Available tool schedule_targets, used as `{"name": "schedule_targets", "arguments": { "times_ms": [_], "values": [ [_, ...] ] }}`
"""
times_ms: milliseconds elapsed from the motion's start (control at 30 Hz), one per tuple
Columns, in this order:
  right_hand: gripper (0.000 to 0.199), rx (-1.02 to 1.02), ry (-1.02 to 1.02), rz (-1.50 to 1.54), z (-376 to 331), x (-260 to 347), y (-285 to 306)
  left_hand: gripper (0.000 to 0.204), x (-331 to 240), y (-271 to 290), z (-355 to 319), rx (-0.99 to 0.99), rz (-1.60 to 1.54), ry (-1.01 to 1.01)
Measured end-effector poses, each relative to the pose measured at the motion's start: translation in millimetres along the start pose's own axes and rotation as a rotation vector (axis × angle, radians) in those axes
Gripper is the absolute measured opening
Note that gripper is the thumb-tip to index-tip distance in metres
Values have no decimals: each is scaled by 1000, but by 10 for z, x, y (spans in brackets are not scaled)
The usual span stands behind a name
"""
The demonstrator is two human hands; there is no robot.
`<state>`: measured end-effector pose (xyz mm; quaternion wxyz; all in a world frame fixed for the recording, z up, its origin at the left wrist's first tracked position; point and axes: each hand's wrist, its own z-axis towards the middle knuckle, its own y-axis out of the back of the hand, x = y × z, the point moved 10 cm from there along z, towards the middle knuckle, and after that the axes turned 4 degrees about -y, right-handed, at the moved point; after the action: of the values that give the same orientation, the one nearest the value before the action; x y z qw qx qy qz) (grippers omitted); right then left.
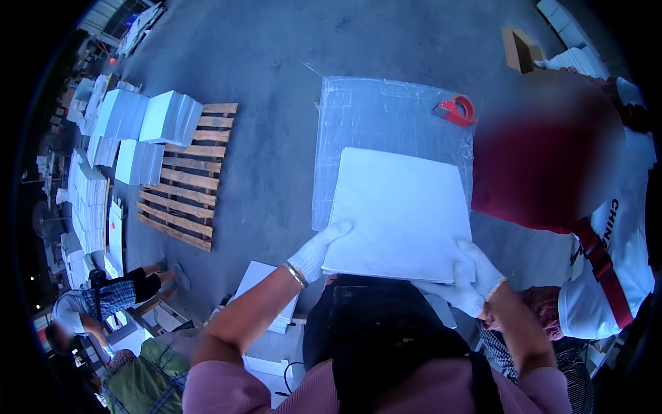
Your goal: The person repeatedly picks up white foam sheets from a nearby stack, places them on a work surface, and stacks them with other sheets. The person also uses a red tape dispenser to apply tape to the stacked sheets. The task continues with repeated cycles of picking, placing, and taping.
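Observation:
A stack of white square sheets (400, 214) lies over the near part of a scratched, clear-topped table (386, 110), its near edge at my waist. My left hand (324, 247), in a white glove, grips the left near edge, thumb on top. At the right near corner, my right hand (470, 279), gloved too, holds the stack with its thumb above and fingers beneath. How many sheets there are, I cannot tell. Beyond the stack, near the table's far right corner, rests a red tape dispenser (456, 110).
A wooden pallet (200, 165) on the floor at left bears stacks of white boards (165, 121). Close on my right stands a person in a red head covering (538, 172). Other people (103, 303) work at lower left. An open cardboard box (520, 50) sits far right.

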<state>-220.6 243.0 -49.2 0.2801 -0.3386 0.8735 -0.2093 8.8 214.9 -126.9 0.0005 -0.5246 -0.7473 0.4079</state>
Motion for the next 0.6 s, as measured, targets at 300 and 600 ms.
{"name": "schedule_targets", "arguments": {
  "times_ms": [300, 600],
  "values": [
    [65, -357, -199, -305, -401, 872, -800, 98, -1008, -831, 0, 123, 138, 289],
    [74, -513, -218, -459, -289, 1740, -1291, 95, -1834, -981, 510, 235, 172, 173]
  ]
}}
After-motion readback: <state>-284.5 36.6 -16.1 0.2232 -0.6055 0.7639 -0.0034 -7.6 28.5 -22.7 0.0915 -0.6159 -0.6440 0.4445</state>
